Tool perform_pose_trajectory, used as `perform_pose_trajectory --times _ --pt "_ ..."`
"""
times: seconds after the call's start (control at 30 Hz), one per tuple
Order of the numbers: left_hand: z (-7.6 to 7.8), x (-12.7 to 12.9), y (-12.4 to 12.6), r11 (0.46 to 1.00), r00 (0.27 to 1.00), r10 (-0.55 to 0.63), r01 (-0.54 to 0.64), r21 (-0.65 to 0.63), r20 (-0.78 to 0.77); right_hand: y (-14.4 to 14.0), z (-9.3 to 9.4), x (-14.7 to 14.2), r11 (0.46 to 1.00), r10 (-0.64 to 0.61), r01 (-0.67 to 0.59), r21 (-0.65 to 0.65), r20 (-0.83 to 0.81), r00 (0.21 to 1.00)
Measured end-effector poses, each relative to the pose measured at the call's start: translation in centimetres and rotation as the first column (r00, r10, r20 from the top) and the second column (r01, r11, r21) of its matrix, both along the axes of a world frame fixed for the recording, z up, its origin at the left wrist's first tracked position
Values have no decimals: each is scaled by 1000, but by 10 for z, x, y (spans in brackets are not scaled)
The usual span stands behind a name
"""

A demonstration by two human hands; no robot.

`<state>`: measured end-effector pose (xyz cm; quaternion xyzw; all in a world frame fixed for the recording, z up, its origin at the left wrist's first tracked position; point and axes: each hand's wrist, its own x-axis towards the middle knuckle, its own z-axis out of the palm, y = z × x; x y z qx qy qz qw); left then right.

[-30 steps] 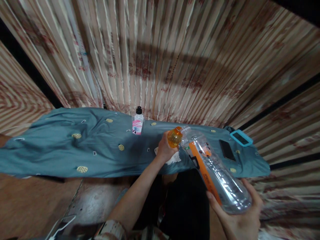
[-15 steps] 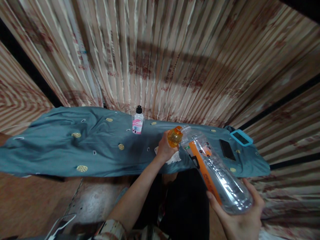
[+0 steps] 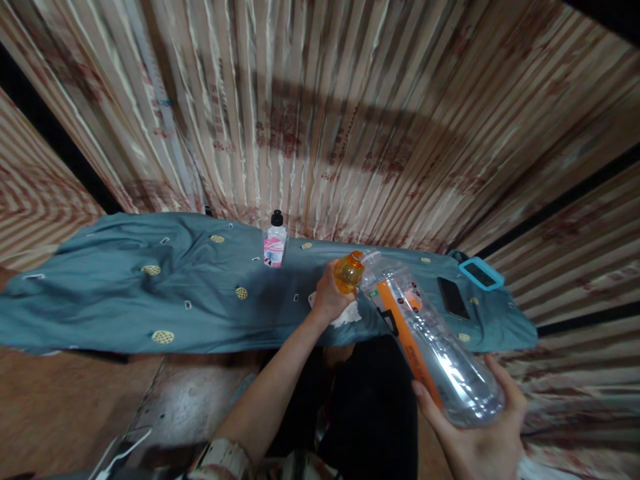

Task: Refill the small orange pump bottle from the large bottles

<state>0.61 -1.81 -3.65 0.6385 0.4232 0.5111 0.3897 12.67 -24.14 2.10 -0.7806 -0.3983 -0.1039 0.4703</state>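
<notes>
My left hand [image 3: 331,298] is wrapped round a small amber-orange bottle [image 3: 349,274], its neck pointing up and to the right. A large clear plastic bottle [image 3: 440,347] with an orange label lies tilted in my right hand [image 3: 483,427], which grips its base from below. The clear bottle's mouth meets the neck of the orange bottle; whether they touch cannot be made out exactly. Beneath my left hand a crumpled white tissue [image 3: 349,315] rests on the grey-green cloth [image 3: 200,320].
Toward the back of the cloth stands a clear bottle [image 3: 275,245] with a pink label and black cap. On the right lie a dark phone [image 3: 453,298] and a blue-framed device [image 3: 481,274]. A striped curtain [image 3: 310,120] hangs behind, and dark poles [image 3: 565,203] cross the sides.
Both hands and the two bottles hold almost the same pose. The whole view has shifted very slightly.
</notes>
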Motion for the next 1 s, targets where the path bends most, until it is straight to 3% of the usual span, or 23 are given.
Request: perform_pose_trajectory --times 0.43,0.67,1.0 --pt "0 -1 0 1000 1000 3 -3 -2 -3 1 0 2 1000 28 -28 6 13 1000" --pt "2 -1 -1 1000 1000 7 -7 4 0 1 6 -7 1000 -10 10 6 -83 997" --pt "0 -1 0 1000 1000 -5 5 -1 1 0 3 -3 1000 -2 1 -14 -45 999"
